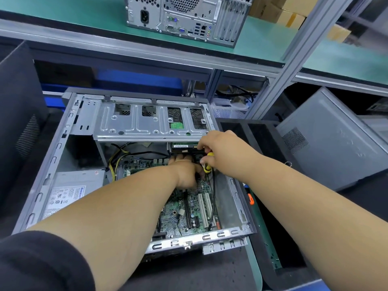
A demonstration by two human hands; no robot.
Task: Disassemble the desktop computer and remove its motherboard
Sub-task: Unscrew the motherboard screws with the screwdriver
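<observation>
Open computer case [52, 156] lying mid-frame, green motherboard [189, 208] inside at lower centre, my right hand [218, 150] gripping a yellow-handled screwdriver [206, 164], my left hand [186, 173] close beside it pressed onto the board, its grasp hidden

We are in an electronics repair or teardown workshop. An opened desktop case [134, 164] lies on a dark padded worktop [199, 269] framed by grey aluminium posts [294, 59]. Above it a green-matted shelf [63, 15] carries a second computer tower [184, 17], further grey cases [327, 139] lean at the right, and cardboard boxes [279, 11] are stacked behind.
</observation>
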